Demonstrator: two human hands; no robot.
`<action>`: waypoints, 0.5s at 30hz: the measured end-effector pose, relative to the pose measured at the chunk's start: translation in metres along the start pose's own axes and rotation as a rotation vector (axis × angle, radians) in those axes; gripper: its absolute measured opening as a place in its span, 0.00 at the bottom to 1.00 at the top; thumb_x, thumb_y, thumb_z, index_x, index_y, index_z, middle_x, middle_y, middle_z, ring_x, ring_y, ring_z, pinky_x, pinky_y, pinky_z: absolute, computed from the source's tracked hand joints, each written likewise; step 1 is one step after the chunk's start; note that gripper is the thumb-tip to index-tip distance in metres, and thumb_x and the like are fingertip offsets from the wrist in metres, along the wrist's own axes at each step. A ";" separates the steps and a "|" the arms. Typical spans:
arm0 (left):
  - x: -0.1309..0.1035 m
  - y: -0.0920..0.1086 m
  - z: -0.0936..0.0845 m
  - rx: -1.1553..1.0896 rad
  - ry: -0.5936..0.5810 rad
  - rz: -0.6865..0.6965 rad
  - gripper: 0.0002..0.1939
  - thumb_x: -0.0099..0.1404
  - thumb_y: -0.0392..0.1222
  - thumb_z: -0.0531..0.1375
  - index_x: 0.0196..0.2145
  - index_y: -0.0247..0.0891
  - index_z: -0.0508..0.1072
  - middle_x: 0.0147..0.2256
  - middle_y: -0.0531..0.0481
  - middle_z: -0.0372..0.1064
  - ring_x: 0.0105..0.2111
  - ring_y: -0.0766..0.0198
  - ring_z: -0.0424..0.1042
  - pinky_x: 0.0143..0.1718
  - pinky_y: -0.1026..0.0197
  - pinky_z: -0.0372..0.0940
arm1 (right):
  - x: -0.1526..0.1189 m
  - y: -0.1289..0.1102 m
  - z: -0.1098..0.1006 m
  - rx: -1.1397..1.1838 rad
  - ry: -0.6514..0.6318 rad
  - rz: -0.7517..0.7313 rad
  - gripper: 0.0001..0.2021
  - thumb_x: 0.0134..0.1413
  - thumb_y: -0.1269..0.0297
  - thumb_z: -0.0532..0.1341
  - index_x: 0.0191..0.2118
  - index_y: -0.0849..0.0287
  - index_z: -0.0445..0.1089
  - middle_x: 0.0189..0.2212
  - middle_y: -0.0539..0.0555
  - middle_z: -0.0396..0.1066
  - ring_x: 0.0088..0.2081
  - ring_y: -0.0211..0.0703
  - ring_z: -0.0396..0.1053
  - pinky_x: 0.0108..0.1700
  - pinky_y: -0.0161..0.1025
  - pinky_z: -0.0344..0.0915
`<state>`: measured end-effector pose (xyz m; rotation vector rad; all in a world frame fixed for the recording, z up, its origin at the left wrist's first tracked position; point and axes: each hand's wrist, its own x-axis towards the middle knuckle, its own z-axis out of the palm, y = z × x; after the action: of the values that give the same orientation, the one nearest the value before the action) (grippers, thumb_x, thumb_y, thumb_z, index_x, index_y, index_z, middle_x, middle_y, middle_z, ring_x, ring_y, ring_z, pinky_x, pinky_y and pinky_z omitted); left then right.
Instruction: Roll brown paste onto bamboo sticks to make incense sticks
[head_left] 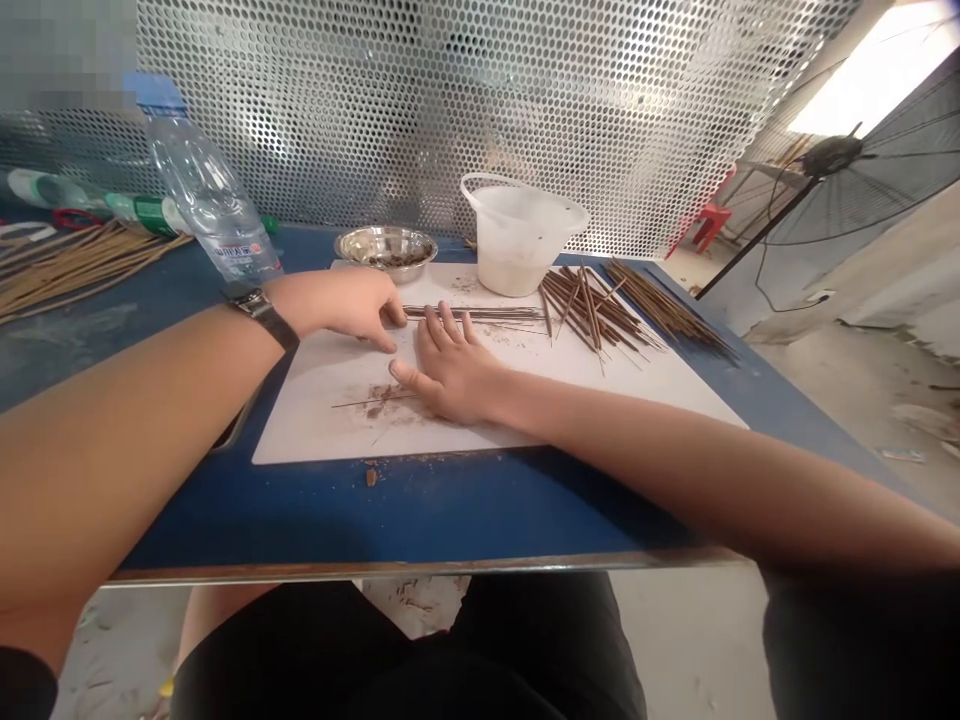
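On a white board (315, 400), my right hand (457, 375) lies palm down with its fingers spread, fingertips at a row of thin dark sticks (487, 314). Close to its left, my left hand (352, 308) curves over the left end of the sticks, thumb and fingertips apart; whether it touches them is hard to tell. A single thin stick (360, 403) lies in brown crumbs beside my right thumb. Brown coated sticks (600, 310) are piled loosely at the board's right side.
Behind the hands stand a metal bowl (386, 250) with brown bits and a white bucket (517, 240). A water bottle (210, 190) and pale sticks (82, 265) are left, more brown sticks (667, 308) right. Perforated metal (420, 120) rises behind.
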<state>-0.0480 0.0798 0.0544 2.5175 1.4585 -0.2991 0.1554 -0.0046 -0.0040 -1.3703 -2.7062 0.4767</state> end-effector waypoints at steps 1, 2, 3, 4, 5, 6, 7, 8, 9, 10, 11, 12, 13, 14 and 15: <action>0.000 0.001 -0.001 0.013 -0.010 -0.002 0.33 0.56 0.58 0.70 0.59 0.49 0.85 0.61 0.47 0.82 0.58 0.43 0.77 0.59 0.52 0.66 | -0.006 -0.002 0.000 0.006 -0.002 -0.010 0.61 0.68 0.23 0.29 0.83 0.80 0.35 0.83 0.71 0.23 0.82 0.66 0.14 0.80 0.66 0.19; 0.000 0.001 -0.001 0.017 -0.014 -0.007 0.33 0.57 0.58 0.70 0.59 0.49 0.85 0.61 0.47 0.81 0.59 0.43 0.77 0.58 0.53 0.66 | -0.016 -0.006 0.001 0.017 -0.011 -0.018 0.62 0.68 0.23 0.28 0.82 0.81 0.35 0.83 0.71 0.23 0.82 0.66 0.14 0.80 0.66 0.20; 0.000 0.002 -0.001 0.014 -0.011 -0.014 0.33 0.57 0.57 0.71 0.59 0.49 0.85 0.61 0.48 0.82 0.59 0.43 0.77 0.58 0.53 0.66 | -0.029 -0.010 0.002 0.030 -0.023 -0.027 0.62 0.68 0.23 0.28 0.82 0.82 0.36 0.83 0.72 0.23 0.82 0.66 0.14 0.81 0.66 0.21; 0.000 0.003 -0.001 0.011 -0.006 -0.021 0.33 0.56 0.57 0.71 0.59 0.50 0.85 0.61 0.48 0.82 0.59 0.44 0.77 0.58 0.54 0.66 | -0.043 -0.016 0.003 0.047 -0.043 -0.034 0.62 0.68 0.24 0.28 0.82 0.83 0.37 0.82 0.73 0.23 0.82 0.66 0.15 0.81 0.66 0.22; 0.000 0.003 -0.001 0.011 0.000 -0.027 0.33 0.56 0.57 0.71 0.59 0.50 0.85 0.60 0.48 0.82 0.59 0.44 0.77 0.57 0.54 0.67 | -0.056 -0.021 0.003 0.059 -0.063 -0.047 0.62 0.68 0.23 0.29 0.82 0.83 0.38 0.82 0.73 0.23 0.82 0.66 0.15 0.81 0.66 0.22; 0.001 0.003 0.000 0.010 0.005 -0.030 0.33 0.56 0.57 0.72 0.59 0.49 0.85 0.60 0.48 0.82 0.58 0.44 0.78 0.57 0.54 0.67 | -0.067 -0.026 0.004 0.067 -0.075 -0.061 0.63 0.68 0.23 0.29 0.82 0.83 0.39 0.82 0.73 0.23 0.82 0.67 0.15 0.81 0.67 0.22; 0.001 0.003 0.000 0.008 0.005 -0.030 0.33 0.56 0.57 0.72 0.59 0.49 0.85 0.60 0.48 0.82 0.58 0.44 0.78 0.57 0.54 0.68 | -0.076 -0.029 0.005 0.071 -0.092 -0.073 0.63 0.68 0.22 0.29 0.82 0.82 0.39 0.82 0.73 0.24 0.82 0.67 0.15 0.81 0.67 0.22; 0.001 0.002 0.001 0.004 0.003 -0.028 0.33 0.56 0.58 0.72 0.59 0.49 0.85 0.61 0.47 0.82 0.59 0.43 0.78 0.57 0.53 0.68 | -0.081 -0.031 0.005 0.071 -0.099 -0.076 0.63 0.67 0.22 0.29 0.82 0.82 0.40 0.82 0.73 0.25 0.82 0.68 0.15 0.81 0.68 0.22; 0.002 0.002 0.001 0.000 -0.001 -0.026 0.34 0.55 0.58 0.72 0.59 0.49 0.85 0.61 0.47 0.82 0.59 0.43 0.77 0.58 0.53 0.68 | -0.081 -0.032 0.006 0.068 -0.100 -0.071 0.63 0.67 0.22 0.29 0.82 0.82 0.40 0.82 0.73 0.25 0.82 0.68 0.16 0.81 0.68 0.22; 0.002 0.001 0.001 -0.005 -0.004 -0.026 0.35 0.55 0.60 0.72 0.59 0.49 0.85 0.61 0.47 0.82 0.60 0.42 0.77 0.59 0.52 0.67 | -0.076 -0.031 0.006 0.061 -0.096 -0.059 0.63 0.67 0.22 0.29 0.82 0.82 0.40 0.82 0.73 0.26 0.82 0.68 0.16 0.81 0.69 0.22; 0.002 0.000 0.001 -0.008 -0.006 -0.028 0.35 0.54 0.61 0.72 0.59 0.50 0.85 0.60 0.48 0.82 0.61 0.41 0.76 0.60 0.52 0.67 | -0.068 -0.029 0.005 0.052 -0.085 -0.046 0.63 0.68 0.23 0.29 0.82 0.82 0.40 0.82 0.73 0.26 0.82 0.68 0.17 0.81 0.68 0.22; 0.001 0.000 0.000 -0.010 -0.006 -0.033 0.36 0.54 0.62 0.73 0.60 0.51 0.85 0.60 0.48 0.82 0.61 0.41 0.76 0.60 0.51 0.67 | -0.057 -0.026 0.005 0.042 -0.072 -0.031 0.62 0.68 0.23 0.30 0.82 0.83 0.39 0.82 0.73 0.26 0.82 0.68 0.17 0.81 0.68 0.21; 0.001 0.000 0.000 -0.011 -0.002 -0.040 0.36 0.53 0.62 0.73 0.60 0.51 0.85 0.60 0.48 0.82 0.61 0.41 0.76 0.61 0.51 0.67 | -0.043 -0.022 0.004 0.031 -0.060 -0.018 0.61 0.69 0.24 0.30 0.82 0.83 0.39 0.83 0.73 0.25 0.82 0.68 0.16 0.81 0.67 0.21; 0.000 0.000 0.000 -0.011 0.002 -0.047 0.36 0.54 0.62 0.72 0.60 0.51 0.85 0.60 0.48 0.82 0.61 0.41 0.76 0.60 0.51 0.67 | -0.029 -0.018 0.003 0.020 -0.048 -0.011 0.61 0.70 0.25 0.31 0.82 0.82 0.37 0.83 0.73 0.24 0.82 0.68 0.16 0.81 0.66 0.20; -0.001 0.001 -0.001 -0.009 0.004 -0.053 0.36 0.54 0.62 0.72 0.60 0.51 0.85 0.60 0.48 0.82 0.61 0.41 0.76 0.60 0.51 0.68 | -0.016 -0.013 0.002 0.011 -0.037 0.012 0.60 0.70 0.25 0.31 0.82 0.82 0.36 0.83 0.72 0.24 0.82 0.68 0.15 0.80 0.66 0.19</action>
<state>-0.0477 0.0786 0.0553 2.4769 1.5264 -0.2965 0.1544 -0.0255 -0.0007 -1.3895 -2.7220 0.5217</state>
